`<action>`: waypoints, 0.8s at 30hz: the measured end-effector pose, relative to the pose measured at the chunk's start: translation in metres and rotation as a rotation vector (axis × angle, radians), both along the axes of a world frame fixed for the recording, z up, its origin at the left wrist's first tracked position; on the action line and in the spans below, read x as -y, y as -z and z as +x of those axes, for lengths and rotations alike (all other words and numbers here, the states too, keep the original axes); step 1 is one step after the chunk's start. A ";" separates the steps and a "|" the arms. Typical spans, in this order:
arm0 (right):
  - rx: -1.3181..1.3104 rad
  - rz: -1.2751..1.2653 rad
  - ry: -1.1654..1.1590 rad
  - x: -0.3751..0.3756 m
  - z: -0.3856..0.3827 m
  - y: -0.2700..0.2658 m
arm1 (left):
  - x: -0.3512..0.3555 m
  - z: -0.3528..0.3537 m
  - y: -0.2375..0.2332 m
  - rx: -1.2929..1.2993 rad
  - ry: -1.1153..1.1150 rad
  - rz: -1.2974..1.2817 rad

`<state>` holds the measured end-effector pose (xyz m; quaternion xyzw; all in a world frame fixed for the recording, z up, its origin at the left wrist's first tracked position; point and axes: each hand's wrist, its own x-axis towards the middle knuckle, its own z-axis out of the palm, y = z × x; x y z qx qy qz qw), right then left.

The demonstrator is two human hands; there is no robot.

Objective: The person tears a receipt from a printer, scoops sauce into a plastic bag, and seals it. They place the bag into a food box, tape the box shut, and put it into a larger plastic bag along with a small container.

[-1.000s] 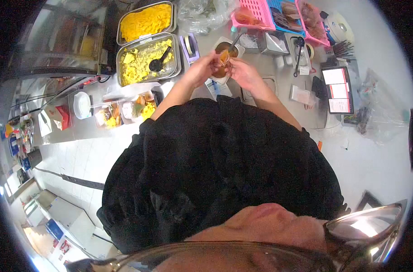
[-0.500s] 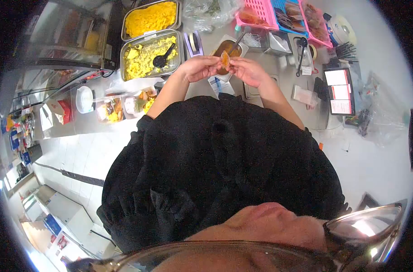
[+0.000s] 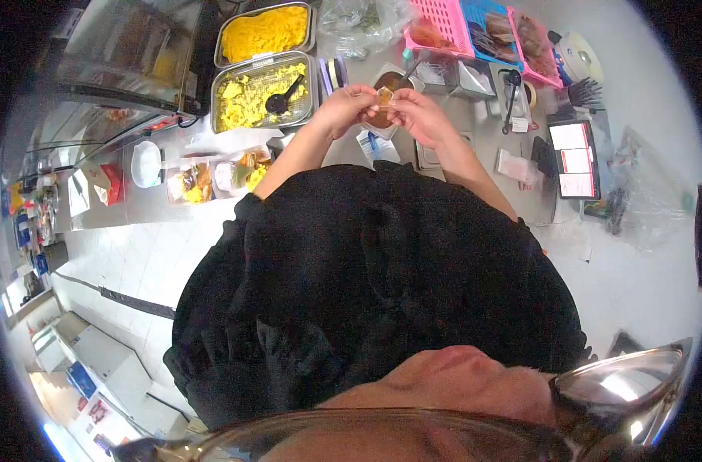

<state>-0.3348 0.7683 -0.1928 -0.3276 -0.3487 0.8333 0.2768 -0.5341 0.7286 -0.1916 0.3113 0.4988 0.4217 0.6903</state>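
Note:
Between both hands, over a metal pan of brown sauce (image 3: 381, 121), is a small clear bag (image 3: 384, 96) with orange-brown sauce in it. My left hand (image 3: 348, 110) pinches its left side with thumb and fingers. The right side is gripped by my right hand (image 3: 418, 118), fingers curled in. A utensil handle (image 3: 409, 71) leans out of the pan behind the hands. Just below the bag, a white and blue packet (image 3: 376, 145) lies on the counter.
To the left stand two metal trays of yellow food (image 3: 263, 32), the nearer one with a black scoop (image 3: 277, 103). Packed clear meal containers (image 3: 189, 183) sit by the counter's front edge. Pink and blue baskets (image 3: 441, 29) are at the back right, receipts (image 3: 574, 158) at the right.
The bag has gone from upright and narrow to tilted, its top edge spread between the fingers. Both hands have drawn closer around it. The view has shifted slightly.

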 end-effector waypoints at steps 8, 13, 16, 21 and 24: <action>0.538 0.680 0.082 -0.002 -0.022 -0.044 | 0.020 0.001 -0.072 -0.931 -0.061 0.925; 0.578 0.563 -0.076 0.009 -0.020 -0.120 | 0.031 -0.013 -0.094 -0.810 0.015 1.174; 0.630 0.767 -0.056 0.013 -0.014 -0.125 | 0.037 -0.012 -0.088 -0.764 -0.062 0.990; 0.435 1.229 0.193 0.044 -0.013 -0.106 | 0.061 -0.006 -0.110 -0.686 -0.167 0.676; 0.370 1.178 0.295 0.056 -0.014 -0.093 | 0.065 -0.010 -0.106 -0.617 -0.147 0.645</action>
